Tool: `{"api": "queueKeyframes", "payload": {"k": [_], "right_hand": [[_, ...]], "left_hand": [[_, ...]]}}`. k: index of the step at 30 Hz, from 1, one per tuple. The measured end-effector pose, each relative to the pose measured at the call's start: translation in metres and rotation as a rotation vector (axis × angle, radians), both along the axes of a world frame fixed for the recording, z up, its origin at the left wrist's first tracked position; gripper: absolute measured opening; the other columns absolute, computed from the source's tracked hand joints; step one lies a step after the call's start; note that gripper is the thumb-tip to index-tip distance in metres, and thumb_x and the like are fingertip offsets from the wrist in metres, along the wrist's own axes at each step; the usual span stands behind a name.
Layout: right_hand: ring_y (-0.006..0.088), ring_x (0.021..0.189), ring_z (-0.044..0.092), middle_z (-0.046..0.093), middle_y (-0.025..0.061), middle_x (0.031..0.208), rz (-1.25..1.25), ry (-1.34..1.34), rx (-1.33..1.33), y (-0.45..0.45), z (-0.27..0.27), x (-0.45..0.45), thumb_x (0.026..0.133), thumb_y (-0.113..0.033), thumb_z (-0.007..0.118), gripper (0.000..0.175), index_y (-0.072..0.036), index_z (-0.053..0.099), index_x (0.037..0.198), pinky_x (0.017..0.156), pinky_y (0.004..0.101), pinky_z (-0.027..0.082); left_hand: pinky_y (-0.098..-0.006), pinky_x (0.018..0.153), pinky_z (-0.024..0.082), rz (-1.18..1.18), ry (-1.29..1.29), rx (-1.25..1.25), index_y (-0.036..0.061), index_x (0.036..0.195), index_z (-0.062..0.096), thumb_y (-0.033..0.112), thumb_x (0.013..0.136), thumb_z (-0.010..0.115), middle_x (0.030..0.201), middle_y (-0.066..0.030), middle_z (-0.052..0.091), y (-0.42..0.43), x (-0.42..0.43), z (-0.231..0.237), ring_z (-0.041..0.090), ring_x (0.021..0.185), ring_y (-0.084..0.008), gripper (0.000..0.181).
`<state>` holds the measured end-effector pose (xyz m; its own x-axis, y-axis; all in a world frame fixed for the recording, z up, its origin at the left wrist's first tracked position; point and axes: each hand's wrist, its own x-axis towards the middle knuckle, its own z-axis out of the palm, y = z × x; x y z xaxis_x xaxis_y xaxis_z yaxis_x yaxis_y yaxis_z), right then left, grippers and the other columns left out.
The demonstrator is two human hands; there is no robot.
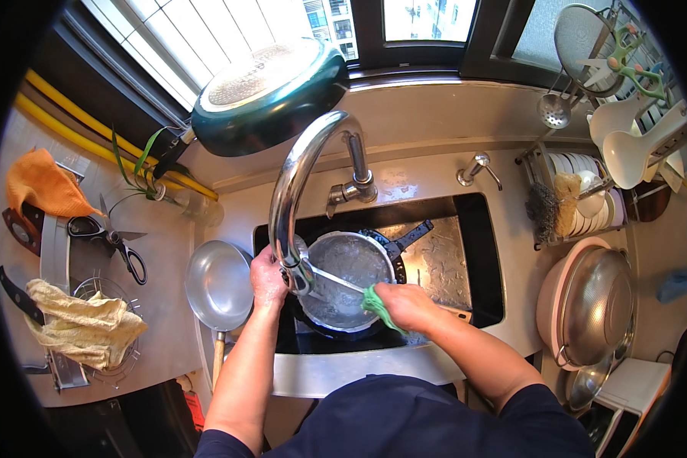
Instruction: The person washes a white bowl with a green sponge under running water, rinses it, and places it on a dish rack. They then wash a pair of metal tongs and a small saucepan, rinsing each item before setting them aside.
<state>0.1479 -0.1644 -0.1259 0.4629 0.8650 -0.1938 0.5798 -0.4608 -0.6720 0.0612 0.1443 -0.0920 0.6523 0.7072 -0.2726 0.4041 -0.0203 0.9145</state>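
Over the left part of the sink (pixel 446 257), my right hand (pixel 407 306) is closed around a green cloth (pixel 380 309) wrapped on the handle of a metal utensil (pixel 338 279). The utensil's far end lies near my left hand (pixel 269 279), whose fingers are partly behind the chrome faucet (pixel 283 200); they seem to touch its head, but the grip is hidden. Below both hands stands a round metal pot (pixel 349 257) with wet inner walls. A black handle (pixel 409 239) sticks out behind the pot, over the wet sink floor.
An empty metal pan (pixel 218 283) stands left of the sink. A green pan (pixel 269 103) leans by the window. Scissors (pixel 114 236), an orange cloth (pixel 48 183) and a beige cloth (pixel 86 326) lie left. A dish rack (pixel 541 166) and a metal colander (pixel 598 303) stand right.
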Motion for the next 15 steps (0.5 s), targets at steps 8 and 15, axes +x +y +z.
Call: {"api": "queueKeyframes", "payload": {"k": [8,15], "right_hand": [[0.0137,0.091,0.070,0.075,0.0050,0.106,-0.373,1.338,0.153,0.035,-0.024,0.017,0.107,-0.028,0.063,0.026,-0.010,0.067,0.126,0.080,0.0365,0.059],[0.0208,0.082,0.075,0.075,0.0092,0.099,-0.045,0.584,0.270,0.090,-0.008,0.020,0.100,-0.021,0.069,0.022,-0.009,0.069,0.119,0.066,0.0336,0.059]], "left_hand": [[-0.0340,0.074,0.059,-0.032,-0.306,-0.353,0.0034,0.127,0.069,0.016,0.102,0.062,0.105,-0.0028,0.070,-0.026,0.003,-0.008,0.068,0.088,-0.0165,0.030],[-0.0321,0.077,0.055,0.220,-0.304,-0.484,0.0020,0.114,0.070,0.007,0.102,0.060,0.091,-0.0024,0.070,-0.046,0.008,-0.013,0.069,0.085,-0.0185,0.016]]}}
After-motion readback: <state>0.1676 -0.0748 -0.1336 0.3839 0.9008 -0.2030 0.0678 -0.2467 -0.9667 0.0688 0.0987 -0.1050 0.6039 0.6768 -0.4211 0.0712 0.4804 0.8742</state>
